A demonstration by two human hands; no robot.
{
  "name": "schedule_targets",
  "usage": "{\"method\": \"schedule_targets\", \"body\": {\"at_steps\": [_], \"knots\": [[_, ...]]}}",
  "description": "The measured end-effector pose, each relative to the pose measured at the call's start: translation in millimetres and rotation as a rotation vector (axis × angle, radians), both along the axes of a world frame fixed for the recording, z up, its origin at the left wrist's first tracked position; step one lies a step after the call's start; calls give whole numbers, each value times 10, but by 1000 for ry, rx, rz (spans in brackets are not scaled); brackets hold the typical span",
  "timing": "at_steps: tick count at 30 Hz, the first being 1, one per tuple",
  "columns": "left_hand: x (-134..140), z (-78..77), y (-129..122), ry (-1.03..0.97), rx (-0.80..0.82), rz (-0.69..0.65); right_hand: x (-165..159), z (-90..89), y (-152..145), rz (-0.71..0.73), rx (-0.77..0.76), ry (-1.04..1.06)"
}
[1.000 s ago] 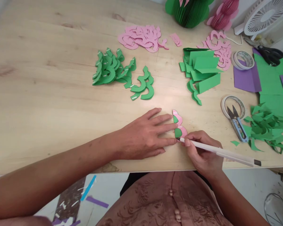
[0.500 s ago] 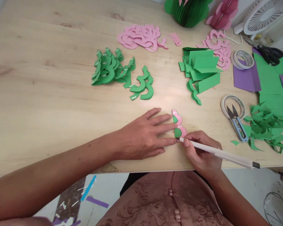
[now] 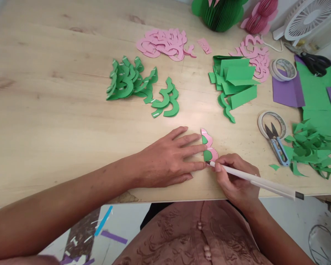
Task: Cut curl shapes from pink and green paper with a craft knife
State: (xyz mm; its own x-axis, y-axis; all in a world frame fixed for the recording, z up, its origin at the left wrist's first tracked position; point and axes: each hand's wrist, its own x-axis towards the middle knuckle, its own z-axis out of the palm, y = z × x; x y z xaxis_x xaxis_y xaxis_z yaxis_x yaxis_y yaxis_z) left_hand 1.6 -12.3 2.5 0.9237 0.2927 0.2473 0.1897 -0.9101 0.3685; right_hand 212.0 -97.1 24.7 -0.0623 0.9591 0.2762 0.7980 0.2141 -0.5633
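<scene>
Pink cutout [image 3: 210, 144] lies near the table [image 3: 57, 121] edge, bare wood beyond it. Left hand [image 3: 168, 158] presses it, fingers spread flat. Right hand [image 3: 235, 176] pinches a pen [image 3: 256, 180], tip at the cutout's near end.

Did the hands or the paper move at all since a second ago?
Almost nothing moved. The left hand stays flat, pinning the pink template on green paper, and the right hand keeps the white pen tip at its lower edge; only the pen's far end dipped slightly. The table's paper piles are unchanged.
</scene>
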Motion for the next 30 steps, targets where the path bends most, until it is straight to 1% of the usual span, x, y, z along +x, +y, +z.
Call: {"method": "schedule_targets", "body": {"at_steps": [16,30], "knots": [[3,-2,-2,-13,4,2,2,12,-5,-30,-1,-26],[8,8,1,-7,3,1,9,12,-11,-75,-26,18]]}}
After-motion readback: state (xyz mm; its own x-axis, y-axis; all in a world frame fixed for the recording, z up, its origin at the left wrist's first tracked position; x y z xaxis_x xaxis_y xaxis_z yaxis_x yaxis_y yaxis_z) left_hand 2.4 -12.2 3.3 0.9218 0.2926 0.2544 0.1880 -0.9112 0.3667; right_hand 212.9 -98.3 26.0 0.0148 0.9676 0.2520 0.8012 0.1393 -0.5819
